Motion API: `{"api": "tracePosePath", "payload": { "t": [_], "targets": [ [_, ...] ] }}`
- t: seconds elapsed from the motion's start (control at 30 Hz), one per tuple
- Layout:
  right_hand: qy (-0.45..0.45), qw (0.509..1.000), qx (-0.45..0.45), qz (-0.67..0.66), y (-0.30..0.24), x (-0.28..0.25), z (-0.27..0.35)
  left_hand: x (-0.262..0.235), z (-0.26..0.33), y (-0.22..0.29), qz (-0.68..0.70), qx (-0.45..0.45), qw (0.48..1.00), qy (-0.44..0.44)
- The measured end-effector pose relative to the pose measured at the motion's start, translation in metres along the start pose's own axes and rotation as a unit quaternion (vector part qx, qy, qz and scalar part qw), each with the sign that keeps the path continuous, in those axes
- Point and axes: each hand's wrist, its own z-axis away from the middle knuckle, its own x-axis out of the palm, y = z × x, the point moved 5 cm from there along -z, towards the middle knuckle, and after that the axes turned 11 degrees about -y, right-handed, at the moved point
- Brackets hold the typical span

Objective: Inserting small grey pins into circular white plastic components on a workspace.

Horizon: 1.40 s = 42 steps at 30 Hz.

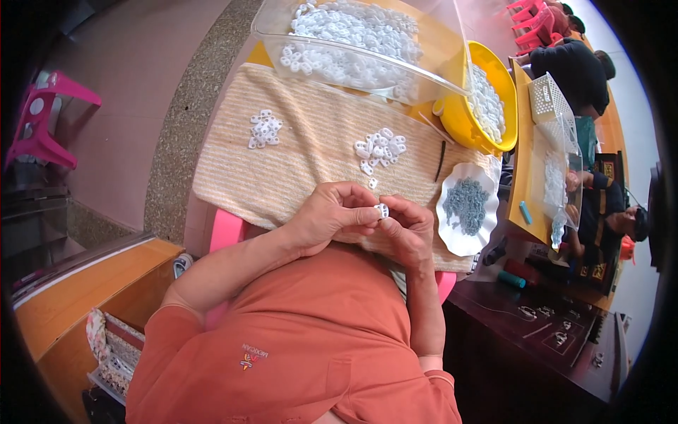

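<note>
My left hand (pixel 328 215) and my right hand (pixel 409 230) meet over the near edge of a beige striped cloth (pixel 311 134). Between their fingertips they pinch one small white plastic ring piece (pixel 382 210). Just beyond the hands lies a loose pile of the same white pieces (pixel 380 148), with one stray piece (pixel 372 183) close to my fingers. A smaller pile of white pieces (pixel 265 130) sits further left on the cloth.
A clear plastic tray (pixel 353 60) of white pieces stands at the far edge, a yellow bowl (pixel 466 120) of them to its right. A white scalloped plate (pixel 452 233) holds grey metal parts. A thin dark stick (pixel 441 160) lies nearby. Other people work at the right.
</note>
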Motion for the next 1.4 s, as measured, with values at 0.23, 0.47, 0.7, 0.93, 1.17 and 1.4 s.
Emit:
{"api": "tracePosePath", "payload": {
  "t": [0.23,0.47,0.7,0.93,1.17,1.4],
  "targets": [
    [-0.036,0.995,-0.056,0.08,0.001,0.005,-0.008,-0.004,0.003,0.003,0.011,-0.005,1.0,-0.025],
    [-0.032,0.993,-0.068,0.09,-0.003,0.01,-0.008,-0.005,0.002,0.001,-0.001,0.007,0.999,-0.033],
    [-0.039,0.991,-0.091,0.094,0.002,0.008,-0.003,0.002,0.005,0.001,-0.016,0.011,0.999,-0.041],
    [-0.044,0.974,-0.089,0.204,0.004,0.002,0.0,0.008,0.003,0.001,-0.03,0.026,0.997,-0.059],
    [-0.017,0.978,-0.056,0.2,-0.006,0.011,-0.006,0.001,0.002,0.002,0.001,0.009,0.998,-0.06],
    [0.003,0.948,-0.052,0.313,-0.018,0.014,-0.003,0.0,0.003,0.004,-0.017,0.002,0.998,-0.065]
  ]
}}
